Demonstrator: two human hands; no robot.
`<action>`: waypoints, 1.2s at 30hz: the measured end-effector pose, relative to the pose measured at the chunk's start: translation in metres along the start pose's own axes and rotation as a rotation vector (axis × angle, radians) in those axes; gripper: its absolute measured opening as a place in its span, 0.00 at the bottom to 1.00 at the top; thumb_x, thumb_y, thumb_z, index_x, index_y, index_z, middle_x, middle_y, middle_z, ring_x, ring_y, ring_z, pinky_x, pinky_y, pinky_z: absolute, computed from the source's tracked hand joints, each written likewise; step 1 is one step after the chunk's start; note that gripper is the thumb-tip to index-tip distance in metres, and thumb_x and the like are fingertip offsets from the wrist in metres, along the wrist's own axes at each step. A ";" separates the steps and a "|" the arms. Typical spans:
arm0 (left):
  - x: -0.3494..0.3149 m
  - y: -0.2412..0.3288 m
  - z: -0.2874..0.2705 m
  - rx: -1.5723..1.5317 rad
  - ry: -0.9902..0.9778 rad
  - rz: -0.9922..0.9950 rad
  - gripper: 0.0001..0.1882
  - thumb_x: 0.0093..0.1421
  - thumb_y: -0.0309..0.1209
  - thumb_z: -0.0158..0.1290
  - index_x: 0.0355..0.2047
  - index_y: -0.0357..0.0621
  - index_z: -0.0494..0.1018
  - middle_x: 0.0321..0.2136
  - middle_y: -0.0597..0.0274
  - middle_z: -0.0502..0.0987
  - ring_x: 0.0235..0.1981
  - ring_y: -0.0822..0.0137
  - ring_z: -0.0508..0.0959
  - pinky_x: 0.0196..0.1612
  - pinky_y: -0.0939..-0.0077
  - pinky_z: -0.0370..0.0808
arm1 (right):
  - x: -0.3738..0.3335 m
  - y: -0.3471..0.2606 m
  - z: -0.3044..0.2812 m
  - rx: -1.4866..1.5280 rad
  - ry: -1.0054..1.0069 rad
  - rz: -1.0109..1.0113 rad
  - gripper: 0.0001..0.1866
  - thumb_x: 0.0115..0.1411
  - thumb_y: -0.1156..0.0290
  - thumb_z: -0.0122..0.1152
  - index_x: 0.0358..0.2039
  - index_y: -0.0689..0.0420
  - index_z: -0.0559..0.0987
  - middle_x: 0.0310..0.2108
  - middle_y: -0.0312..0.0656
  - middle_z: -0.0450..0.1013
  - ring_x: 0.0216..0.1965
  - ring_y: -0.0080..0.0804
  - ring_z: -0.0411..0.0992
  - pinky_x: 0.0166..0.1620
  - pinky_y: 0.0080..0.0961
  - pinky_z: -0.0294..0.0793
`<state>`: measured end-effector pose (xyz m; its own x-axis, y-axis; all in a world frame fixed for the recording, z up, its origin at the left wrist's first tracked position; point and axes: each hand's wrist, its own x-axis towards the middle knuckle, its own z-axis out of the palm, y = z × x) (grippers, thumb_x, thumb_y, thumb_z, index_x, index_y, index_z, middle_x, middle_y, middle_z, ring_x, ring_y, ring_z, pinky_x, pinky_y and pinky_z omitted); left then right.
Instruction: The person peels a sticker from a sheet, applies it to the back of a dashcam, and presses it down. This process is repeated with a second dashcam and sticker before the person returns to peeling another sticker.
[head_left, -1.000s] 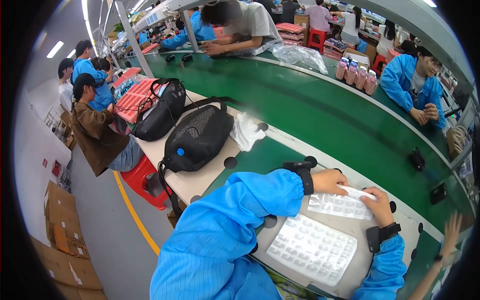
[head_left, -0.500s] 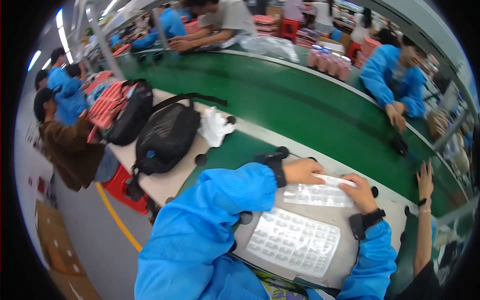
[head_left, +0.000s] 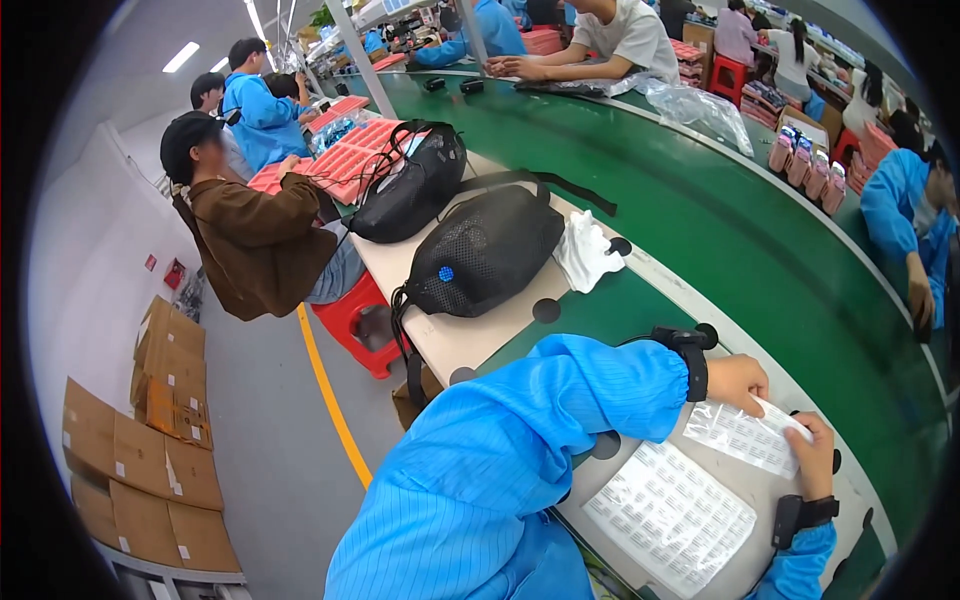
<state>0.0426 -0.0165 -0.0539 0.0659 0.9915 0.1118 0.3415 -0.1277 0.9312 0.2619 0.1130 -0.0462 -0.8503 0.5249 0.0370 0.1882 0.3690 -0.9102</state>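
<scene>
A white label sheet [head_left: 742, 434] with rows of small dark print lies flat at the right, its far edge slightly lifted. My left hand [head_left: 738, 382] pinches that edge near its far corner, fingers curled. My right hand [head_left: 817, 452] is closed on the other end of the same edge, thumb over the sheet. Both wrists wear black bands with small devices, below blue sleeves. Nearer to me, a larger shiny label sheet [head_left: 672, 518] lies on the pale board, touched by neither hand.
Left of my arm are a black mesh bag [head_left: 485, 250], a crumpled white cloth [head_left: 588, 250] and pink trays [head_left: 352, 165]. A green conveyor belt [head_left: 700, 215] curves past the far side. One person sits on a red stool [head_left: 360, 325]; cardboard boxes [head_left: 150, 470] line the floor.
The view has swung left, so the table and both hands now appear farther right and lower. Both hands keep hold of the same sheet edge. A bare forearm at the right has left the picture.
</scene>
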 end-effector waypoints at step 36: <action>0.001 -0.002 0.002 0.153 -0.022 0.054 0.16 0.46 0.36 0.59 0.28 0.35 0.75 0.22 0.57 0.77 0.22 0.67 0.76 0.26 0.75 0.71 | -0.001 0.003 0.002 -0.004 0.016 -0.008 0.08 0.50 0.74 0.58 0.30 0.63 0.73 0.29 0.35 0.69 0.31 0.20 0.66 0.37 0.17 0.65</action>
<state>0.0440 -0.0155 -0.0569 0.1077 0.9827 0.1507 0.4757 -0.1841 0.8601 0.2626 0.1117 -0.0497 -0.8440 0.5340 0.0506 0.1837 0.3764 -0.9081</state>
